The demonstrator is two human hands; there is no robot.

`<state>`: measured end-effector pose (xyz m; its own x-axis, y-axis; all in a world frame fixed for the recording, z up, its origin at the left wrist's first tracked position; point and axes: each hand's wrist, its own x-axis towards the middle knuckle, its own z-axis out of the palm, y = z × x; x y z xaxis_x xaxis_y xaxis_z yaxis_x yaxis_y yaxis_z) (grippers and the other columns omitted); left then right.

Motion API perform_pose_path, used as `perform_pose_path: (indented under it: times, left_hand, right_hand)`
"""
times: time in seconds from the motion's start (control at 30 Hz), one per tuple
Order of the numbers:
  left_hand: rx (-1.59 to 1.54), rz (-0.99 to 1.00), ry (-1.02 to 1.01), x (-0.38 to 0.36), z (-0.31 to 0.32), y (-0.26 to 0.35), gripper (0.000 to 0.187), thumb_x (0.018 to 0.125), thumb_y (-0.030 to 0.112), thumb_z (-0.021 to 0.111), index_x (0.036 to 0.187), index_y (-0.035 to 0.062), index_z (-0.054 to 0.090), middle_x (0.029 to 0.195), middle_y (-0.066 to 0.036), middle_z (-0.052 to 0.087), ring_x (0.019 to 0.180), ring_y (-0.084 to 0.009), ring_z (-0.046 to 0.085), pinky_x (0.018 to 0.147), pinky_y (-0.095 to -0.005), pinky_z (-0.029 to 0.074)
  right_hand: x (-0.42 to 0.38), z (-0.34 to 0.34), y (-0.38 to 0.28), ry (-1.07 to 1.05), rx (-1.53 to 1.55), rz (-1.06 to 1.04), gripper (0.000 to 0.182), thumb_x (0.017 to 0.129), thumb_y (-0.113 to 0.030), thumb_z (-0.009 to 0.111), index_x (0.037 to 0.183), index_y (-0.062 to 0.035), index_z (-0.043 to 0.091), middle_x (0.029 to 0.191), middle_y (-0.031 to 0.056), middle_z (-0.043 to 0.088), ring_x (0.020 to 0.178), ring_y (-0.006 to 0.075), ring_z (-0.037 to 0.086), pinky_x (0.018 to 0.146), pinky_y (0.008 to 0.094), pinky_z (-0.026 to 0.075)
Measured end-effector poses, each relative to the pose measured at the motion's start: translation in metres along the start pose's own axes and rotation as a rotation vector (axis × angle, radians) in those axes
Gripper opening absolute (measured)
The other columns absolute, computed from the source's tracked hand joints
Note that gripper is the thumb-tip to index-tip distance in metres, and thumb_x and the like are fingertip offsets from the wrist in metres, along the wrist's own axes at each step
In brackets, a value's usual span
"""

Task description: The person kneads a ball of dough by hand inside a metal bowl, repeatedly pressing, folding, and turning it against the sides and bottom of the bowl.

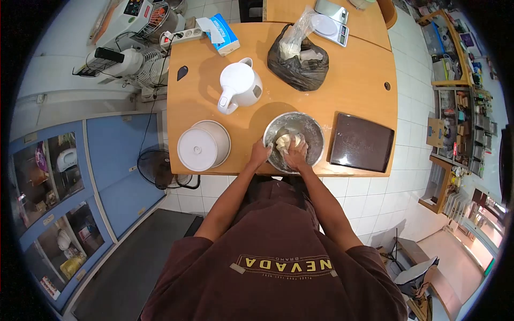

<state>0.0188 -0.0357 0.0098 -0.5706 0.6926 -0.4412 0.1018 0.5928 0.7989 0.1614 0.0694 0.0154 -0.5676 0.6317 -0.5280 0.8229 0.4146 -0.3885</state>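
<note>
A metal bowl (pixel 313 127) stands near the table's front edge, its inner wall dusted with flour. Inside it lies pale dough (pixel 284 143). My right hand (pixel 295 154) is in the bowl, its fingers pressed onto the dough and curled around part of it. My left hand (pixel 259 153) grips the bowl's left rim, with pale residue on its fingers. Left of the bowl sits a white lidded tub (pixel 197 150), and to its right is a dark brown tray (pixel 362 143).
Farther back on the wooden table (pixel 251 48) are a white kettle (pixel 239 85), a black plastic bag (pixel 300 72), a white scale (pixel 329 29), a tissue pack (pixel 224 36) and a power strip (pixel 184 36). A mixer (pixel 126 21) stands at the back left.
</note>
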Motion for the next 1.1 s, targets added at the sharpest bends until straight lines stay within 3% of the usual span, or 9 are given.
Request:
perform_pose_path:
  times: [0.23, 0.43, 0.53, 0.63, 0.73, 0.83, 0.93, 1.03, 1.1]
  left_hand:
    - [-0.010, 0.016, 0.021, 0.001, 0.007, -0.012, 0.046, 0.080, 0.015, 0.068, 0.123, 0.0012, 0.056, 0.109, -0.026, 0.066, 0.103, -0.0436, 0.063, 0.087, -0.0459, 0.051]
    - [-0.045, 0.005, 0.046, 0.000, 0.006, -0.015, 0.048, 0.079, 0.016, 0.070, 0.122, -0.0002, 0.056, 0.106, -0.025, 0.067, 0.102, -0.0431, 0.063, 0.088, -0.0458, 0.050]
    - [-0.048, 0.014, 0.058, 0.000, 0.002, -0.006, 0.048, 0.078, 0.016, 0.070, 0.121, -0.0006, 0.057, 0.106, -0.025, 0.067, 0.101, -0.0427, 0.063, 0.087, -0.0457, 0.050]
    - [0.003, -0.016, 0.047, 0.002, 0.000, -0.007, 0.046, 0.079, 0.014, 0.068, 0.121, 0.0003, 0.057, 0.106, -0.025, 0.067, 0.102, -0.0423, 0.063, 0.087, -0.0455, 0.050]
    - [-0.041, -0.047, 0.009, 0.009, 0.002, -0.018, 0.045, 0.079, 0.013, 0.065, 0.122, 0.0023, 0.057, 0.107, -0.025, 0.067, 0.103, -0.0421, 0.063, 0.088, -0.0457, 0.049]
    - [-0.033, -0.009, 0.058, 0.004, 0.005, -0.007, 0.046, 0.079, 0.012, 0.063, 0.124, 0.0039, 0.057, 0.108, -0.025, 0.066, 0.104, -0.0421, 0.062, 0.088, -0.0460, 0.049]
    - [-0.008, -0.012, 0.112, -0.003, 0.002, 0.005, 0.048, 0.078, 0.011, 0.063, 0.126, 0.0051, 0.056, 0.109, -0.025, 0.066, 0.104, -0.0420, 0.062, 0.089, -0.0459, 0.049]
    - [-0.006, -0.040, 0.114, 0.000, 0.003, 0.005, 0.050, 0.077, 0.009, 0.062, 0.127, 0.0057, 0.055, 0.109, -0.024, 0.066, 0.104, -0.0420, 0.062, 0.089, -0.0458, 0.049]
    - [-0.008, -0.060, 0.096, 0.000, 0.002, 0.004, 0.051, 0.077, 0.008, 0.062, 0.128, 0.0058, 0.055, 0.109, -0.024, 0.066, 0.104, -0.0420, 0.063, 0.089, -0.0459, 0.050]
  right_hand:
    - [0.022, -0.037, -0.035, -0.170, 0.023, 0.202, 0.110, 0.071, -0.080, 0.057, 0.155, -0.0286, 0.007, 0.160, 0.0217, -0.005, 0.140, 0.0581, 0.005, 0.111, 0.0678, 0.009]
    - [0.036, -0.036, -0.039, -0.185, 0.044, 0.289, 0.112, 0.070, -0.069, 0.069, 0.155, -0.0295, 0.007, 0.158, 0.0234, 0.000, 0.141, 0.0554, 0.009, 0.107, 0.0708, 0.020]
    - [0.033, -0.041, -0.040, -0.037, 0.107, 0.361, 0.103, 0.066, -0.057, 0.079, 0.148, -0.0324, 0.023, 0.153, 0.0233, 0.022, 0.136, 0.0528, 0.025, 0.101, 0.0669, 0.035]
    - [0.049, -0.029, -0.003, 0.187, 0.192, 0.071, 0.081, 0.064, -0.038, 0.084, 0.131, -0.0200, 0.041, 0.127, 0.0233, 0.047, 0.125, 0.0473, 0.041, 0.093, 0.0586, 0.045]
    - [0.035, -0.043, 0.002, 0.245, 0.284, -0.096, 0.065, 0.065, -0.030, 0.083, 0.117, -0.0121, 0.046, 0.107, 0.0216, 0.053, 0.115, 0.0443, 0.047, 0.090, 0.0542, 0.045]
    - [0.017, -0.048, -0.003, 0.250, 0.180, -0.246, 0.059, 0.069, -0.024, 0.080, 0.114, -0.0081, 0.045, 0.105, 0.0245, 0.050, 0.114, 0.0477, 0.045, 0.091, 0.0543, 0.043]
    - [0.000, -0.040, -0.008, 0.212, 0.164, -0.308, 0.079, 0.070, -0.025, 0.078, 0.136, -0.0082, 0.039, 0.133, 0.0351, 0.039, 0.123, 0.0562, 0.038, 0.102, 0.0560, 0.038]
    - [-0.030, -0.048, -0.022, 0.209, -0.097, -0.313, 0.068, 0.077, -0.028, 0.073, 0.132, -0.0072, 0.040, 0.133, 0.0342, 0.037, 0.118, 0.0528, 0.041, 0.098, 0.0566, 0.038]
    - [-0.038, -0.045, -0.019, 0.082, -0.110, -0.292, 0.073, 0.082, -0.031, 0.067, 0.143, -0.0086, 0.032, 0.140, 0.0340, 0.033, 0.128, 0.0552, 0.033, 0.104, 0.0619, 0.031]
